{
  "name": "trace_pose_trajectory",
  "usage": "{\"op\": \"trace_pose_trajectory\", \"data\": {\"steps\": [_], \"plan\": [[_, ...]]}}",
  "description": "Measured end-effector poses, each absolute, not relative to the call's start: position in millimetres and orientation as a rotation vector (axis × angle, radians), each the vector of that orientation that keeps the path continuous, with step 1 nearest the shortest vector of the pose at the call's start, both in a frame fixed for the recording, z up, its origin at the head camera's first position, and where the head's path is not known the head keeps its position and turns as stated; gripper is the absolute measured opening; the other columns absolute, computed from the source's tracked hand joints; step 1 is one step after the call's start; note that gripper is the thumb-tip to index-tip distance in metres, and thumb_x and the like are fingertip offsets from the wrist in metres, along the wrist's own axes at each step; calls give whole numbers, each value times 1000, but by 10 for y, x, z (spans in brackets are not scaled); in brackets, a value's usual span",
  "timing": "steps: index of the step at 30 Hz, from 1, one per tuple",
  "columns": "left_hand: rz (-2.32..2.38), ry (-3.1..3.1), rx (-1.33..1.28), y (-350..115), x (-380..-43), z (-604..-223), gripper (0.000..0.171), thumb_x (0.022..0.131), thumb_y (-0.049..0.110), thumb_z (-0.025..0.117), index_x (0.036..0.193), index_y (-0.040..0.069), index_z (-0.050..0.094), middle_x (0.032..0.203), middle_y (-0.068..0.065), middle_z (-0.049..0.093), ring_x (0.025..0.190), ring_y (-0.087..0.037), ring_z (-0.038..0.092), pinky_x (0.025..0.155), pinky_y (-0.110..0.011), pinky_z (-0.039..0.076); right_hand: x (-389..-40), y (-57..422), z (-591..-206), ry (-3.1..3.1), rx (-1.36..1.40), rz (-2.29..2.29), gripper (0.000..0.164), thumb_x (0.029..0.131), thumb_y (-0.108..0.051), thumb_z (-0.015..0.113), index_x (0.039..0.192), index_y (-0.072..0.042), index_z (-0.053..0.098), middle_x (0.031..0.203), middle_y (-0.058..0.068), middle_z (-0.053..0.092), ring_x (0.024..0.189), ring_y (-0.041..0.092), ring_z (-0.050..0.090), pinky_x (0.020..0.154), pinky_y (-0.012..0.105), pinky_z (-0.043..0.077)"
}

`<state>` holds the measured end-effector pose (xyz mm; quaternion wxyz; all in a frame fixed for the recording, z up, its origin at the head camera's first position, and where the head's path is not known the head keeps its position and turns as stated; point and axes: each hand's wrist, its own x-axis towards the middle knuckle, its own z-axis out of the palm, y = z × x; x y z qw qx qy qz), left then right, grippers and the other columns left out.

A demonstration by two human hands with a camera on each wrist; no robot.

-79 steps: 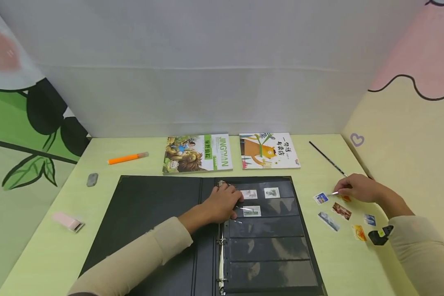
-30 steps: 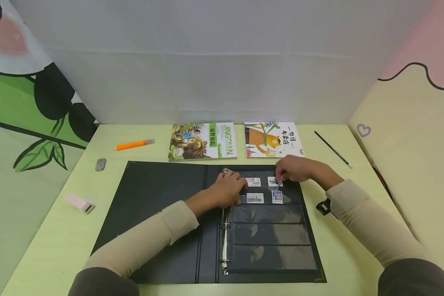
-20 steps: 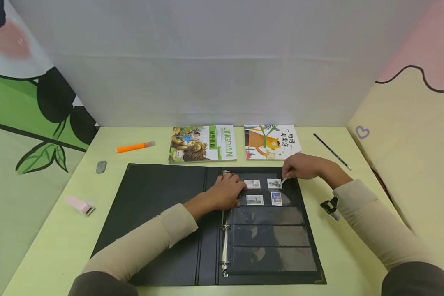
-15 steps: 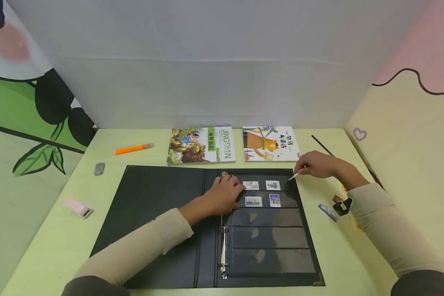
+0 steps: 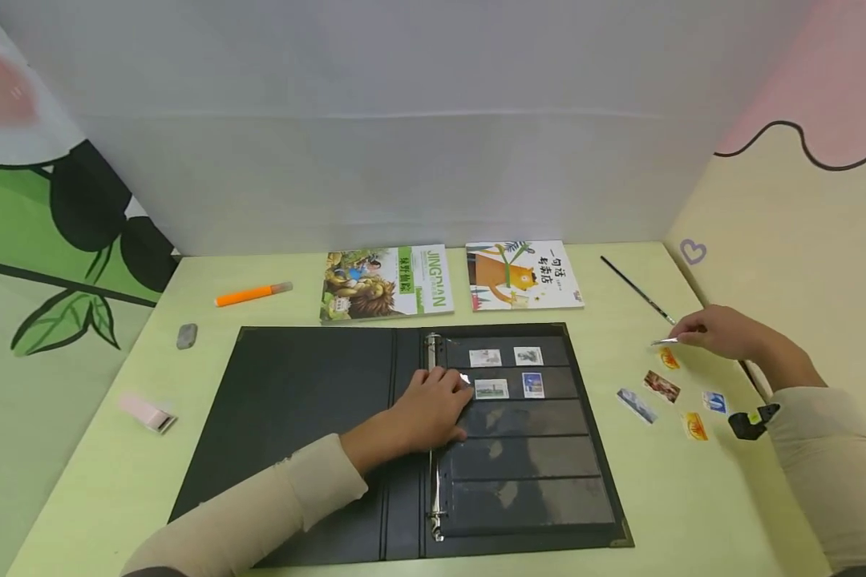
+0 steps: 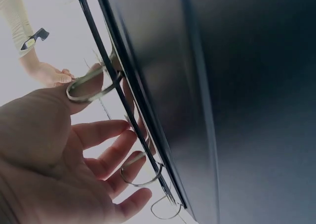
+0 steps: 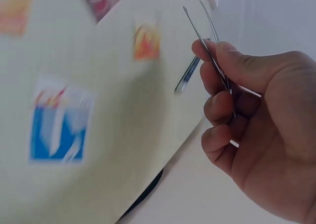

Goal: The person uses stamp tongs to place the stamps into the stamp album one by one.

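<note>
A black ring binder (image 5: 310, 409) lies spread on the table, its pocket page (image 5: 570, 497) on the right. Several stamps sit in the page's top two rows, among them a blue stamp (image 5: 532, 385). My left hand (image 5: 429, 409) rests on the page's inner edge by the rings, fingers loosely bent; the left wrist view shows its thumb beside a metal ring (image 6: 91, 88). My right hand (image 5: 722, 330) pinches metal tweezers (image 7: 199, 33), tips apart with nothing between them. Below it on the table lie loose stamps, including an orange stamp (image 5: 669, 358) and a brown stamp (image 5: 661, 386).
Two picture books, one with a lion (image 5: 386, 283) and one with a bear (image 5: 524, 275), lie behind the binder. A pencil (image 5: 637, 288) is at right. An orange marker (image 5: 252, 294), grey eraser (image 5: 187, 336) and pink-and-white object (image 5: 147, 413) lie at left.
My right hand has carried the blue stamp by tweezers from the table into the second row, let it go, and moved back right over the loose stamps. My left hand has shifted slightly down.
</note>
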<state>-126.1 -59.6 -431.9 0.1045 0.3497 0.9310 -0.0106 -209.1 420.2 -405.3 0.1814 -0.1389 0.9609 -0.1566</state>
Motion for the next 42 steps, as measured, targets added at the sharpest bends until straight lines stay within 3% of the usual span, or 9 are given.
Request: {"op": "trace_pose_trajectory", "data": {"steps": [10, 18, 42], "plan": [[-134, 2804, 1116, -525, -1237, -4300, 45, 79, 49, 72, 117, 24, 68, 116, 3, 60, 108, -19, 53, 96, -46, 40, -1886, 4625, -4187, 2724, -321, -439, 21, 96, -17, 57, 106, -5, 71, 103, 10, 70, 91, 16, 60, 73, 34, 48], [-96, 2834, 1138, -522, -1240, -4304, 35, 76, 44, 77, 105, 25, 73, 108, 6, 64, 103, -17, 57, 96, -47, 40, -1923, 4563, -4303, 2725, -272, -493, 21, 95, -21, 59, 104, -8, 72, 100, 6, 70, 83, 6, 52, 74, 28, 44], [135, 2704, 920, -472, -1319, -4317, 39, 79, 32, 78, 109, 23, 54, 116, 2, 58, 109, -19, 48, 99, -48, 35, -1932, 4413, -4366, 2710, -274, -573, 21, 95, -22, 59, 104, -7, 70, 94, 3, 68, 76, 4, 51, 66, 21, 43]]}}
